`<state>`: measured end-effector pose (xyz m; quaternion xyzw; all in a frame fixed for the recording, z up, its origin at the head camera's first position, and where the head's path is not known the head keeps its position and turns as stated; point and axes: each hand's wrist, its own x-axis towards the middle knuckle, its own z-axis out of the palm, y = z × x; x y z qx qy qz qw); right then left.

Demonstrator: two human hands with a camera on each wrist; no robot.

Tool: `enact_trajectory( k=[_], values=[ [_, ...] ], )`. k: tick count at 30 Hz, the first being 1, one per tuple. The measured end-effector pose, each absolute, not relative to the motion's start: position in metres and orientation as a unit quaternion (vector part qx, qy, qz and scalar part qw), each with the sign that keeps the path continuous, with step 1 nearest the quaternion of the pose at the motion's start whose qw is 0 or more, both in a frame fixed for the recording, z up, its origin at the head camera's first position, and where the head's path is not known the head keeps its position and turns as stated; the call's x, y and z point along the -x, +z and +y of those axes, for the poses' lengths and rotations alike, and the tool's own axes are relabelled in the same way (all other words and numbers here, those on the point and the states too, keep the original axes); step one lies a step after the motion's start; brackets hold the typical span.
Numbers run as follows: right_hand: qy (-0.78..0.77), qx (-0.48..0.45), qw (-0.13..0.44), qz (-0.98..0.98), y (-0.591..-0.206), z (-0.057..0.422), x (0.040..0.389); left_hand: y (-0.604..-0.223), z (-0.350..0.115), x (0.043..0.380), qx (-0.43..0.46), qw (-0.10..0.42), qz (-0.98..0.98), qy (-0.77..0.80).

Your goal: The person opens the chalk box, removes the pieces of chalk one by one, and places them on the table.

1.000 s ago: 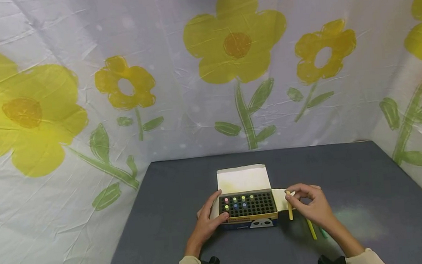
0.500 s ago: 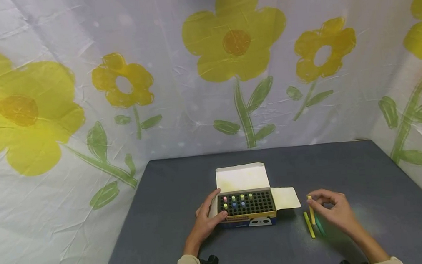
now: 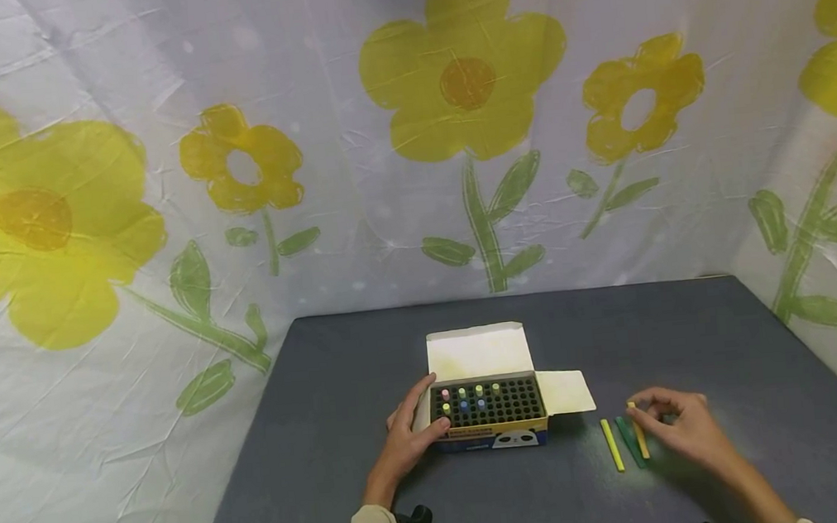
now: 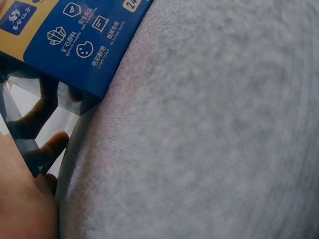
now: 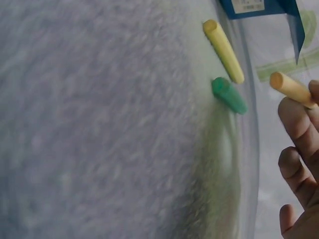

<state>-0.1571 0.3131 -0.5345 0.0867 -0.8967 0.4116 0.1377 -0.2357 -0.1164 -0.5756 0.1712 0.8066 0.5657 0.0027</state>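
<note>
In the head view an open-lidded chalk box (image 3: 520, 428) stands mid-table, with several pink, yellow, green and blue chalk tips showing in its black holed insert. My left hand (image 3: 405, 445) holds the box's left end, thumb at the front edge and fingers along the side flap. Between thumb and fingertips, my right hand (image 3: 690, 429) pinches an orange-yellow chalk stick (image 3: 639, 435) by its upper end. Beside it a green chalk stick (image 3: 628, 441) and a yellow chalk stick (image 3: 612, 445) lie on the table. The right wrist view shows the pinched chalk (image 5: 289, 87) raised off the surface.
The box's white lid (image 3: 479, 352) stands up behind it, and a side flap (image 3: 566, 391) sticks out to the right. A dark table (image 3: 366, 349) carries everything. Behind it hangs a white curtain (image 3: 357, 242) with painted yellow flowers.
My right hand has moved right and slightly toward me from beside the box's flap, carrying the orange-yellow chalk past the yellow stick to the green one. My left hand stays on the box.
</note>
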Motion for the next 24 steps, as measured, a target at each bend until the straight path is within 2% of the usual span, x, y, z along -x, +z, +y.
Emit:
enact_trajectory(
  k=[17,24],
  values=[
    [0.335,-0.041,0.09,-0.937,-0.545,0.322,0.157,-0.575,-0.117,0.236,-0.171,0.009,0.809,0.563],
    [0.29,-0.031,0.088,-0.952,-0.544,0.321,0.157,-0.573,-0.116,0.235,-0.16,0.015,0.814,0.558]
  ],
)
